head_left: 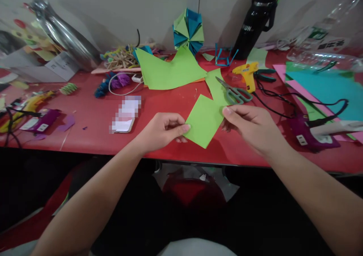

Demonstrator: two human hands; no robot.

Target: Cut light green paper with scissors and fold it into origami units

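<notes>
Lying on the red table (87, 116), a phone (124, 116) sits left of my left hand (163, 133), whose thumb and fingers pinch the left corner of a green square (204, 121). I hold this square between my hands, over the table. Past it lie scissors (228, 90), then a glue gun (246, 73). My right hand (253, 126) grips the square's right corner, thumb uppermost.

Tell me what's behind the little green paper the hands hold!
Past the small paper, I see the red table, a green strip, scissors and a bigger green sheet. What the small paper covers directly can't be seen.
</notes>
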